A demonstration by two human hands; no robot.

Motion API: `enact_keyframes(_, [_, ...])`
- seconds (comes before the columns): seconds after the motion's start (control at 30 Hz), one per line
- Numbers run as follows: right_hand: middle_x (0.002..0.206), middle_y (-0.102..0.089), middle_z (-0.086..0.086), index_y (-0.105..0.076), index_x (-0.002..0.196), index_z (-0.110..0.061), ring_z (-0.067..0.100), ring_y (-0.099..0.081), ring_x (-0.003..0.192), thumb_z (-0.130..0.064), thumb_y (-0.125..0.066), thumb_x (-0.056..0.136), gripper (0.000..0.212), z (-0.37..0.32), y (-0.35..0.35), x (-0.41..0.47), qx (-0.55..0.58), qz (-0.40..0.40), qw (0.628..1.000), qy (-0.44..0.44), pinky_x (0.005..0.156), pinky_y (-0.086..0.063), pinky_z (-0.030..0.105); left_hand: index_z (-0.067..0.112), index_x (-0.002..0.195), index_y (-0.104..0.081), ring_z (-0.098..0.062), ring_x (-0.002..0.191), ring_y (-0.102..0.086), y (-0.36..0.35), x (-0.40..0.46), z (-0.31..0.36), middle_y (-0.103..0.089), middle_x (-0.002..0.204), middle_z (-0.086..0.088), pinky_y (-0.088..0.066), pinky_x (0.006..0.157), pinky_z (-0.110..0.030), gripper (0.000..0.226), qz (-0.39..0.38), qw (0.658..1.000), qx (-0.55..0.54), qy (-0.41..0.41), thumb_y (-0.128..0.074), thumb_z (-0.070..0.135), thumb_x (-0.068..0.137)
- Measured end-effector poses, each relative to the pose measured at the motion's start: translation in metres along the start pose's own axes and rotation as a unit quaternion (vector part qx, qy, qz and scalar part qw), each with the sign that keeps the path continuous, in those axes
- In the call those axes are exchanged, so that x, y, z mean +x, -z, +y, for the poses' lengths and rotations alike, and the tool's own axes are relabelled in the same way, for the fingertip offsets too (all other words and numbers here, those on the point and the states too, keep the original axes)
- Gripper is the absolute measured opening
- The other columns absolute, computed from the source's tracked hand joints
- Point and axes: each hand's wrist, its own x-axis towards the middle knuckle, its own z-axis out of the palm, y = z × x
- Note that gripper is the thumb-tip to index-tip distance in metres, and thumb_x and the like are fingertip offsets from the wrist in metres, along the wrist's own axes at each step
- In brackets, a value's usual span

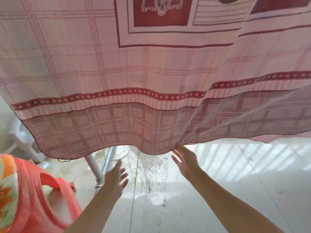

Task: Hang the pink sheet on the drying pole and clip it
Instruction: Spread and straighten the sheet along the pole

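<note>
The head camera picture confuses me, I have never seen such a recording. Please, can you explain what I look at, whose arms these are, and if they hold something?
There is only one picture, taken by a camera worn on a person's head, looking forward and down. The two bare arms belong to that person; there is no machine.

The big cloth filling the top is the pink sheet, hanging down. The pole and any clips are out of view.

The left hand is open and holds nothing. The right hand is also open; its fingertips reach the sheet's bottom edge.

Below is a pale tiled floor with a wet patch. At the left stands an orange plastic basket with flowered cloth inside, and behind it metal legs.
</note>
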Motion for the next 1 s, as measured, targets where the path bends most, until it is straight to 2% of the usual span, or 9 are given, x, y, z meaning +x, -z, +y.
enact_keyframes(0.13, [0.106,-0.067,0.002,-0.066,0.101,-0.010,0.020,-0.056,0.112,-0.017,-0.058,0.088,0.017,-0.001,0.021,-0.001,-0.032,-0.032,0.999,0.002,0.092,-0.037,0.037,0.021,0.118,-0.049,-0.019,0.115,-0.046,-0.079,-0.035,-0.013,-0.054,0.118,0.000,-0.038,0.092,-0.038,0.043,-0.262,0.962,0.080,0.024,-0.057,0.047,0.085])
enact_keyframes(0.2, [0.115,-0.066,0.007,-0.067,0.102,-0.009,0.021,-0.054,0.117,-0.016,-0.060,0.086,0.019,-0.002,0.032,0.002,-0.024,-0.046,0.999,-0.007,0.093,-0.038,0.037,0.021,0.115,-0.055,-0.015,0.119,-0.047,-0.106,-0.045,-0.029,-0.057,0.120,0.004,-0.037,0.091,-0.037,0.047,-0.307,0.951,0.022,-0.004,-0.070,0.041,0.076])
enact_keyframes(0.27, [0.124,-0.061,0.008,-0.066,0.103,-0.013,0.022,-0.050,0.121,-0.019,-0.060,0.086,0.019,-0.008,0.044,0.004,0.012,-0.063,0.998,-0.023,0.096,-0.038,0.038,0.021,0.102,-0.062,-0.014,0.110,-0.056,-0.121,-0.050,-0.045,-0.067,0.105,0.006,-0.039,0.088,-0.035,0.038,-0.268,0.960,-0.076,-0.031,-0.077,0.032,0.070])
enact_keyframes(0.33, [0.130,-0.057,0.001,-0.059,0.115,-0.022,0.020,-0.046,0.125,-0.031,-0.056,0.089,0.028,-0.023,0.059,0.008,0.069,-0.105,0.992,-0.032,0.104,-0.035,0.042,0.021,0.093,-0.062,-0.013,0.090,-0.064,-0.128,-0.050,-0.055,-0.072,0.081,0.008,-0.042,0.089,-0.036,0.008,-0.203,0.968,-0.140,-0.043,-0.063,0.019,0.085])
enact_keyframes(0.43, [0.133,-0.052,-0.006,-0.046,0.130,-0.030,0.019,-0.042,0.129,-0.034,-0.040,0.097,0.034,-0.061,0.086,0.015,0.135,-0.127,0.983,-0.009,0.112,-0.027,0.048,0.019,0.088,-0.059,-0.009,0.078,-0.064,-0.133,-0.049,-0.056,-0.070,0.065,0.011,-0.044,0.087,-0.035,0.011,-0.146,0.972,-0.172,-0.062,-0.053,0.011,0.091])
enact_keyframes(0.57, [0.119,-0.058,-0.001,-0.062,0.106,-0.027,0.020,-0.051,0.117,-0.040,-0.048,0.093,0.023,-0.118,0.131,0.027,0.261,-0.064,0.963,0.004,0.103,-0.037,0.045,0.021,0.086,-0.056,-0.006,0.080,-0.060,-0.139,-0.041,-0.047,-0.068,0.063,0.014,-0.044,0.084,-0.032,0.013,-0.114,0.974,-0.178,-0.086,-0.050,0.011,0.093])
enact_keyframes(0.63, [0.107,-0.060,-0.001,-0.063,0.093,-0.025,0.017,-0.055,0.109,-0.034,-0.052,0.092,0.015,-0.142,0.153,0.030,0.271,-0.044,0.961,0.034,0.095,-0.043,0.040,0.020,0.087,-0.055,-0.006,0.081,-0.060,-0.143,-0.038,-0.044,-0.068,0.073,0.012,-0.044,0.086,-0.032,0.012,-0.105,0.973,-0.182,-0.095,-0.050,0.011,0.093])
enact_keyframes(0.87, [0.096,-0.065,-0.002,-0.062,0.093,-0.014,0.013,-0.061,0.094,-0.007,-0.055,0.090,0.011,-0.170,0.195,0.046,0.165,0.024,0.979,0.117,0.087,-0.047,0.031,0.019,0.093,-0.054,-0.008,0.088,-0.060,-0.163,-0.031,-0.046,-0.060,0.107,0.007,-0.044,0.094,-0.033,0.010,-0.092,0.968,-0.214,-0.093,-0.050,0.010,0.093])
enact_keyframes(1.0, [0.084,-0.068,-0.003,-0.063,0.083,-0.012,0.012,-0.063,0.086,-0.009,-0.056,0.090,0.011,-0.162,0.212,0.044,0.073,0.065,0.982,0.161,0.088,-0.047,0.031,0.020,0.096,-0.053,-0.010,0.096,-0.058,-0.170,-0.028,-0.047,-0.060,0.101,0.008,-0.037,0.105,-0.036,0.014,-0.092,0.966,-0.220,-0.095,-0.046,0.007,0.095])
